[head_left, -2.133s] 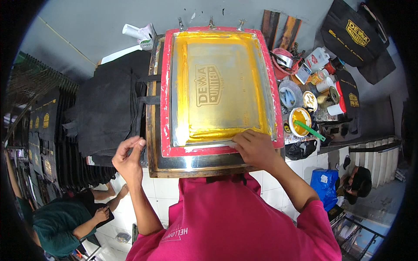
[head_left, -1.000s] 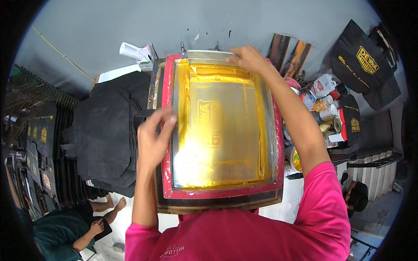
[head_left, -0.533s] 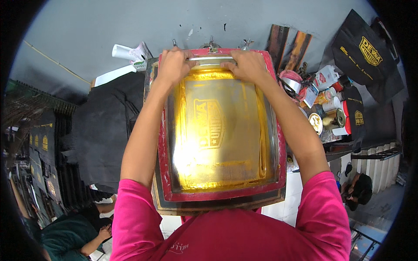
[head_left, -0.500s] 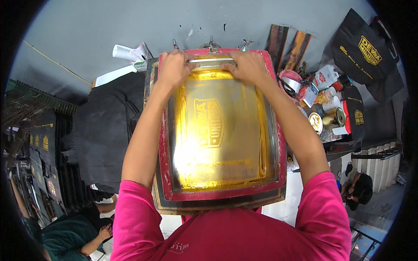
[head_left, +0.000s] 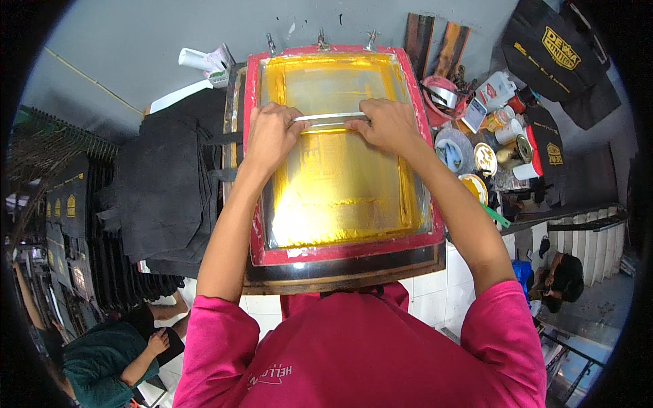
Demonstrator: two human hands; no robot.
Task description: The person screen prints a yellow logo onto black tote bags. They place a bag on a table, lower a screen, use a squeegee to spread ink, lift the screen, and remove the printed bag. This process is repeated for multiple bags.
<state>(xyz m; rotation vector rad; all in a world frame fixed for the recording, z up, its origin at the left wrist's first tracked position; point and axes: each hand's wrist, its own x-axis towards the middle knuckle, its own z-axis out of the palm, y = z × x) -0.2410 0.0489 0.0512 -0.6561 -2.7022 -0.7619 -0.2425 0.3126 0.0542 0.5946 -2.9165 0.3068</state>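
A silk-screen frame (head_left: 347, 252) with red edges lies in front of me on a dark board (head_left: 326, 272). Yellow ink coats much of its mesh (head_left: 354, 187), thicker along the borders, and a logo shows faintly in the middle. Across the upper part of the mesh lies a narrow pale squeegee (head_left: 331, 117). My left hand (head_left: 272, 132) is closed round its left end, thumb on the near side. At the other end my right hand (head_left: 389, 126) grips it in the same way. Both hands hide the squeegee's ends.
Clamps (head_left: 322, 39) stand at the frame's far edge. Black fabric bags (head_left: 163, 183) are piled on the left. Ink pots (head_left: 485, 158), bottles and a tub (head_left: 454, 149) crowd the right side. One person (head_left: 112, 357) is at lower left, another (head_left: 563, 280) at right.
Both hands have drawn the squeegee toward me from the far end of the mesh. My view has shifted, so the frame sits higher in the picture. More ink pots show on the right.
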